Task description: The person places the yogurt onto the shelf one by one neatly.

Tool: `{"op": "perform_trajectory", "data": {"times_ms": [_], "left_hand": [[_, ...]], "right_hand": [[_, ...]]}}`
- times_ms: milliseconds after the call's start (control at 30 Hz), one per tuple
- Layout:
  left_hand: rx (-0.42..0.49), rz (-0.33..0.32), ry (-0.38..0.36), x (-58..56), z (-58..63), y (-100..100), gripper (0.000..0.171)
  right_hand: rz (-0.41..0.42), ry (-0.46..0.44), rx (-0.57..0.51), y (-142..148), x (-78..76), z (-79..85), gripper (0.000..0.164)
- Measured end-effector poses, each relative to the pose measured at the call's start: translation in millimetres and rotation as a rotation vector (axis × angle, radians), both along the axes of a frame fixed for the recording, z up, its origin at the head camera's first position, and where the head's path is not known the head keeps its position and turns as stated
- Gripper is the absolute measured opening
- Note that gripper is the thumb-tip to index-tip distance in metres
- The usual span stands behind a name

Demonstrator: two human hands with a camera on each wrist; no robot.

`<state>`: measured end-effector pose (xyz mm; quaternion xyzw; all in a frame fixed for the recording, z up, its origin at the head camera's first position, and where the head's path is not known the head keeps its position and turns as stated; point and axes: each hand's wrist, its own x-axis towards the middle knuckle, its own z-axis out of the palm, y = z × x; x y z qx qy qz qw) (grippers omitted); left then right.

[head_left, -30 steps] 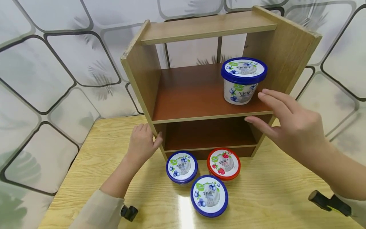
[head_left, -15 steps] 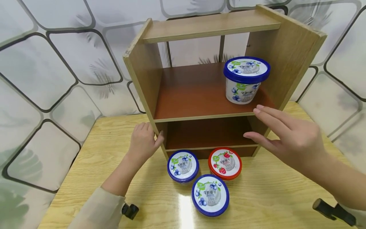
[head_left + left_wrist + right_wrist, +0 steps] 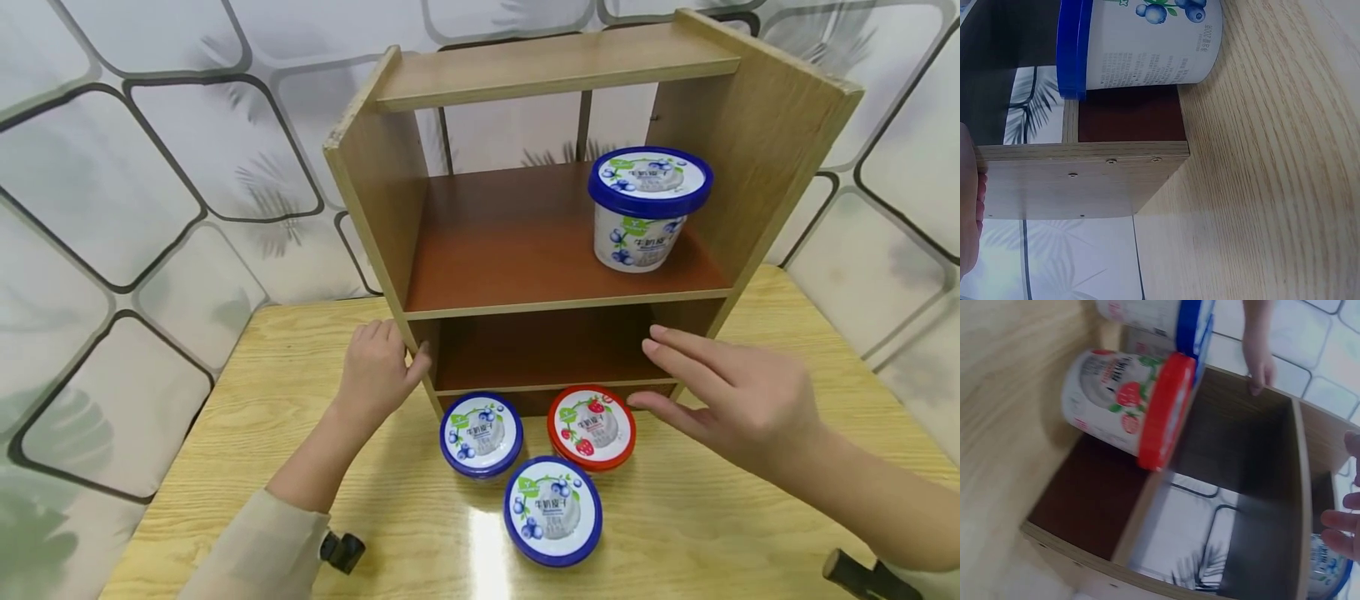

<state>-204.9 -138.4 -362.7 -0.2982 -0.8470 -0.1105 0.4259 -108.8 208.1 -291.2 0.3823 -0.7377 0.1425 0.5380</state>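
My left hand (image 3: 378, 367) grips the front edge of the left side panel of a small wooden shelf (image 3: 570, 304). My right hand (image 3: 738, 400) hovers before the shelf's lower right side, fingers extended and thumb apart, holding nothing. Just left of its thumb stands a red-lidded strawberry tub (image 3: 591, 428). A blue-lidded blueberry tub (image 3: 481, 436) is beside that one, and another blueberry tub (image 3: 552, 512) stands in front of both. On the upper board, at the right, sits a third blueberry tub (image 3: 647, 208), upright.
The shelf stands on a wood-grain table (image 3: 300, 367). Behind it hangs a pale patterned backdrop (image 3: 225, 158). Under the upper board is a lower compartment (image 3: 551, 346), with the strawberry tub and one blueberry tub standing before its front.
My right hand has moved down and slightly left, from beside the tub on the upper board to near the strawberry tub. My left hand keeps its grip on the shelf.
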Motion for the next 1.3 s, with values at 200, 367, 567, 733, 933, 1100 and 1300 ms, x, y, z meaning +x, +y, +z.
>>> {"op": "perform_trajectory", "data": {"times_ms": [200,367,567,733,933,1100,1300], "left_hand": [[0.019,-0.012,0.011,-0.2,-0.6,1,0.022],[0.027,-0.009,0.011,0.0,0.1,0,0.023],[0.027,-0.001,-0.009,1.7,1.3,1,0.024],[0.038,-0.01,0.003,1.3,0.3,1,0.022],[0.043,-0.006,0.005,1.0,-0.9,1,0.022],[0.038,0.003,-0.015,1.8,-0.7,1,0.023],[0.028,0.005,-0.019,3.4,2.3,2,0.024]], "right_hand": [[0.146,0.056,0.029,-3,0.0,-16.1,0.046],[0.229,0.073,0.064,-5,1.6,-22.3,0.043],[0.304,0.094,0.095,-8,4.5,-30.8,0.039],[0.348,0.108,0.11,-12,8.0,-43.4,0.035],[0.422,0.101,0.132,-13,8.8,-57.2,0.033],[0.495,0.188,0.186,-15,8.5,-67.7,0.033],[0.574,0.302,0.246,-16,11.4,-80.1,0.036]]}}
